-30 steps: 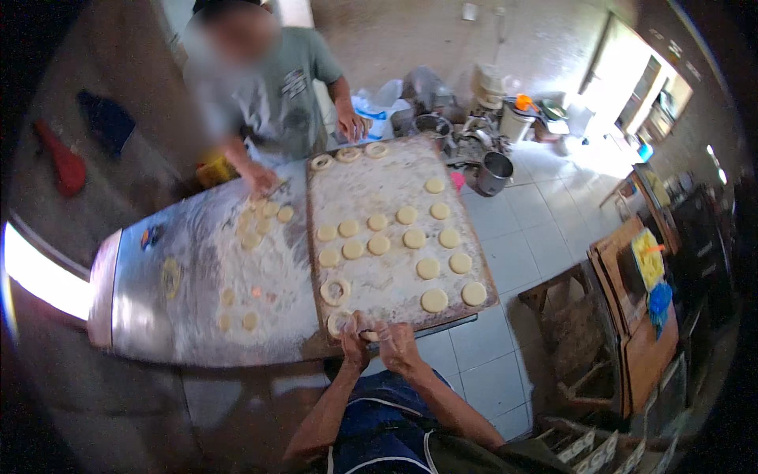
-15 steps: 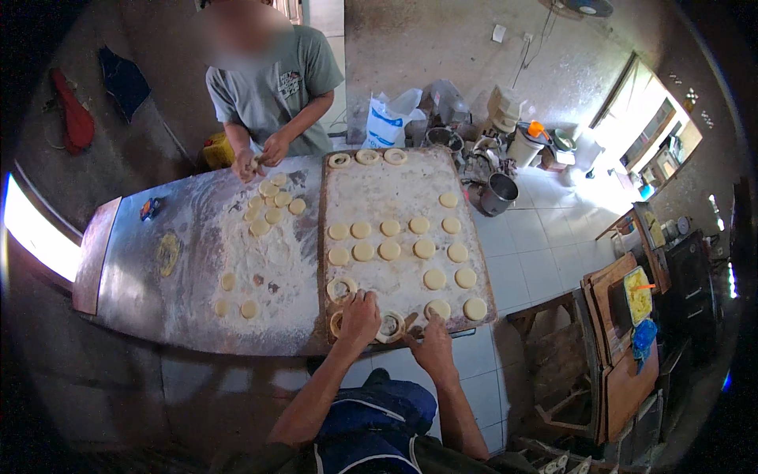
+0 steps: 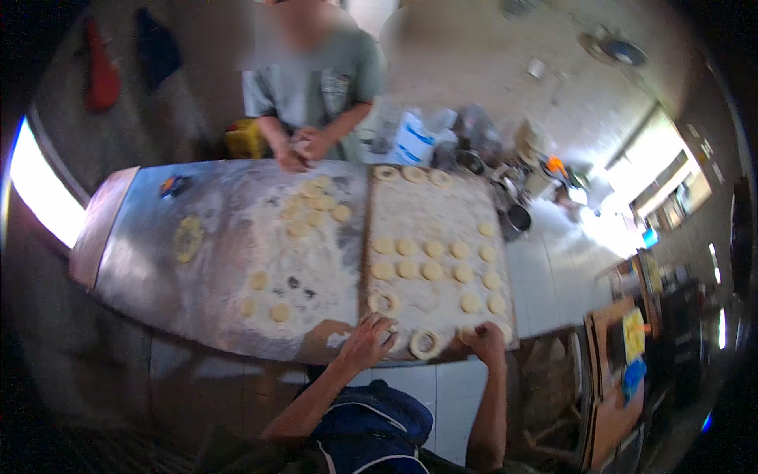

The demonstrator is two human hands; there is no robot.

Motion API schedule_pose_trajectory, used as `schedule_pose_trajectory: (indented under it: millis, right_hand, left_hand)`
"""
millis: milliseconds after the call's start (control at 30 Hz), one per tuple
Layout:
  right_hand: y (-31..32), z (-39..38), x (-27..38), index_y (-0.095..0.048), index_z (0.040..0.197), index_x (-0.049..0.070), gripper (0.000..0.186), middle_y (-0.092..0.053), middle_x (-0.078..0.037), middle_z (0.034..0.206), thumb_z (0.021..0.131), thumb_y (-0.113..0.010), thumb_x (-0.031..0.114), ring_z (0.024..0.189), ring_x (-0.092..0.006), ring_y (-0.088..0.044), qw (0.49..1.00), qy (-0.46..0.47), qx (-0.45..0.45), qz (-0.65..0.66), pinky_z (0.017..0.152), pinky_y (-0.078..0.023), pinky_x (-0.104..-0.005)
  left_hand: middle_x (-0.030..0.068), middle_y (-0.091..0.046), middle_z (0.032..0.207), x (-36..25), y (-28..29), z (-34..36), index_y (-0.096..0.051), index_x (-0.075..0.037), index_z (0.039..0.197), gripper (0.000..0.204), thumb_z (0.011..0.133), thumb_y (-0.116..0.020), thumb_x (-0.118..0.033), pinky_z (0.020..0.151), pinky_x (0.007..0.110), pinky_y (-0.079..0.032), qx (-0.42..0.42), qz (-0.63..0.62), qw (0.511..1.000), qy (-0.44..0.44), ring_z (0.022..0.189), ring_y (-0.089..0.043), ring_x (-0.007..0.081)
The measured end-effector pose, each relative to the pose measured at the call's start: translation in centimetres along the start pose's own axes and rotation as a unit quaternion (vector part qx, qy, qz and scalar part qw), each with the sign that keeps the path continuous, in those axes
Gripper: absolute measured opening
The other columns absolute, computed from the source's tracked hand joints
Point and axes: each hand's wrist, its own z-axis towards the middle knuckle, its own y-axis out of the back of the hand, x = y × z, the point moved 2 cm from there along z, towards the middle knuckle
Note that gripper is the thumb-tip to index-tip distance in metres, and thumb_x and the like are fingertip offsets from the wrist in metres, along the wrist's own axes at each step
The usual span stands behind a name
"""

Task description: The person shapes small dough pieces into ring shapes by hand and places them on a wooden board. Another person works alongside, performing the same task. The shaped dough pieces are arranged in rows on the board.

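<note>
On a floured board [image 3: 430,308] lie rows of pale dough rounds [image 3: 433,272] and several dough rings. My left hand [image 3: 367,341] has its fingers bent round a dough ring at the board's front left, which it mostly hides. Just behind that hand is another dough ring [image 3: 384,303]. A third ring [image 3: 425,346] lies at the front edge between my hands. My right hand [image 3: 486,340] is closed at the front right, fingertips down on a dough round [image 3: 467,335] that is partly covered. Motion blurs the fingers somewhat.
To the left, a floured metal table [image 3: 229,237] carries a cluster of dough rounds [image 3: 314,216] and a flat dough scrap [image 3: 189,239]. Across it, a co-worker [image 3: 316,103] holds both hands together. A dark pot [image 3: 516,220] stands beyond the board; wooden boards [image 3: 612,387] lean at right.
My view has shifted, so table and board sit further right. My right hand has moved away from my left toward the board's right corner. The co-worker's hands have come closer together.
</note>
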Motion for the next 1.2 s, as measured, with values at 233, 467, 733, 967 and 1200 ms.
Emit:
schedule_pose_trajectory:
  millis: [233, 467, 733, 967, 1200]
  right_hand:
    - [-5.6, 3.3, 16.1, -0.067, 0.092, -0.002, 0.021, -0.070, -0.009, 0.082, 0.078, -0.077, 0.008, 0.076, -0.0141, -0.067, 0.961, 0.114, 0.098, 0.231, 0.068, -0.053, -0.0315]
    - [-22.6, 9.9, 32.7, -0.067, 0.087, 0.001, 0.022, -0.069, -0.014, 0.080, 0.072, -0.079, 0.013, 0.078, -0.0251, -0.069, 0.946, 0.253, 0.092, 0.182, 0.068, -0.054, -0.0367]
    - [-21.3, 8.7, 33.2, -0.058, 0.090, 0.001, 0.026, -0.066, -0.009, 0.082, 0.077, -0.079, 0.009, 0.079, -0.0169, -0.065, 0.917, 0.178, 0.218, 0.283, 0.073, -0.054, -0.0344]
    - [-20.2, 3.9, 30.3, -0.055, 0.107, 0.001, 0.030, -0.064, -0.005, 0.097, 0.083, -0.073, 0.001, 0.090, -0.0142, -0.064, 0.908, 0.134, 0.117, 0.379, 0.081, -0.054, -0.0318]
    - [-18.0, 4.8, 29.9, -0.055, 0.121, 0.007, 0.035, -0.061, -0.004, 0.084, 0.091, -0.071, 0.015, 0.067, -0.0134, -0.055, 0.955, 0.145, 0.084, 0.247, 0.054, -0.047, -0.0265]
  left_hand:
    - [0.0119, -0.064, 0.091, 7.5, 12.0, -8.8, -0.064, -0.005, 0.100, 0.015, 0.087, -0.068, -0.010, 0.084, 0.043, -0.048, -0.141, -0.024, 0.976, 0.165, 0.091, -0.062, 0.0311]
    - [0.0135, -0.064, 0.088, 10.9, 15.4, -9.5, -0.062, -0.003, 0.098, 0.015, 0.086, -0.068, -0.008, 0.076, 0.042, -0.049, -0.204, -0.058, 0.962, 0.173, 0.086, -0.064, 0.0320]
    - [0.0165, -0.068, 0.096, 16.7, 12.5, -6.2, -0.065, 0.001, 0.104, 0.023, 0.089, -0.070, -0.015, 0.077, 0.037, -0.051, -0.246, -0.188, 0.905, 0.293, 0.088, -0.067, 0.0273]
    - [0.0137, -0.069, 0.096, 14.9, 11.0, -2.1, -0.066, 0.004, 0.107, 0.033, 0.093, -0.065, -0.026, 0.079, 0.034, -0.053, -0.158, -0.366, 0.878, 0.265, 0.092, -0.066, 0.0194]
    - [0.0139, -0.067, 0.102, 12.4, 12.9, 3.6, -0.061, 0.000, 0.116, 0.031, 0.096, -0.061, -0.024, 0.081, 0.037, -0.054, -0.002, -0.369, 0.917, 0.148, 0.093, -0.066, 0.0230]
